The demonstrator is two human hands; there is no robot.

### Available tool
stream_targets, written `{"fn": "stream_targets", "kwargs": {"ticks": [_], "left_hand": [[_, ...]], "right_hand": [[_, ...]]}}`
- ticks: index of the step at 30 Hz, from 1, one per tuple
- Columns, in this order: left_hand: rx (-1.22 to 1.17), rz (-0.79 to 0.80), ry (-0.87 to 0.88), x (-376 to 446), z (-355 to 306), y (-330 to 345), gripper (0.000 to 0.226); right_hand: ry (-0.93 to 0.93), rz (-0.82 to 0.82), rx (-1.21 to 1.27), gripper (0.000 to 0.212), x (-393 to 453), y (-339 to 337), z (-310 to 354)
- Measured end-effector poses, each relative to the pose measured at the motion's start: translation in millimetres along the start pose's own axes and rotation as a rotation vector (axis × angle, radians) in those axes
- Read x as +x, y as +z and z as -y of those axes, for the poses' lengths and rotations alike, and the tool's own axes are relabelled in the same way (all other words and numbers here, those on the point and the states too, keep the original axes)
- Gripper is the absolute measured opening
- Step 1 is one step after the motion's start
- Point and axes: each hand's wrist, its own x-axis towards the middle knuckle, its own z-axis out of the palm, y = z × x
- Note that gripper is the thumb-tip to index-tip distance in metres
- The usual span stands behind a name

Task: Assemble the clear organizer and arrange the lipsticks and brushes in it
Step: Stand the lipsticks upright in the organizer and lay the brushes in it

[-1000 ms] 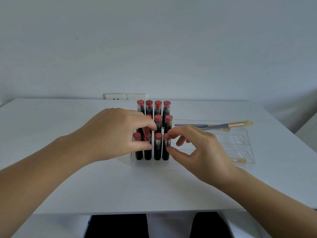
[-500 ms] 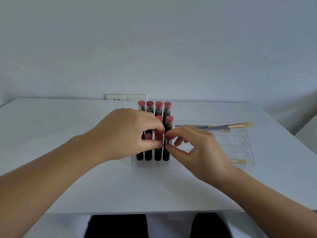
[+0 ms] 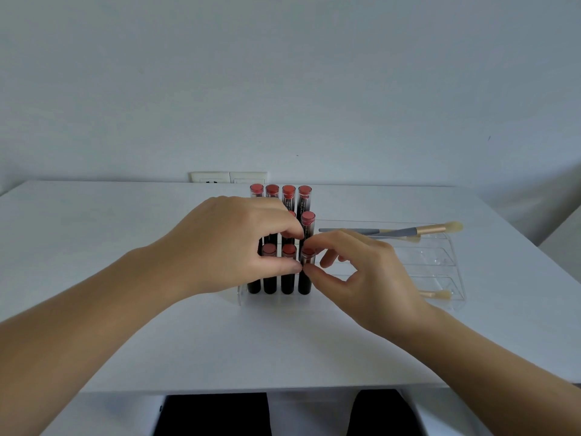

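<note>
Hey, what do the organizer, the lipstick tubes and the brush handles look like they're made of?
Organizer: clear, glossy, likely acrylic; the table shows through its walls.
Lipstick tubes: dark glossy bases under see-through caps showing the red tips, probably plastic.
Brush handles: grey with a matte gold section; painted wood, plastic or metal, hard to tell.

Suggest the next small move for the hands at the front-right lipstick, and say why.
Probably press that front-right lipstick straight down, then let go. Both the left hand and right hand pinch it near its cap, and it stands in the clear organizer beside its upright row-mates, so seating seems all that remains.
</note>
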Motion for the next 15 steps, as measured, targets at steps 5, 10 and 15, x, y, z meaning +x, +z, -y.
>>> {"fn": "stream_targets", "kwargs": {"ticks": [5,10,15], "left_hand": [[0.004,-0.03,0.034,0.7,0.0,0.6,0.033],[-0.001,-0.081,0.078,4.8,0.0,1.2,0.027],[0.014,-0.083,0.203,25.6,-13.0,0.8,0.029]], "right_hand": [[0.006,0.019,-0.017,0.02,0.2,-8.2,1.8],[0.019,-0.007,-0.097,0.019,7.2,-47.0,-18.2],[0.157,0.085,-0.284,0.018,23.1,-110.2,-68.9]]}}
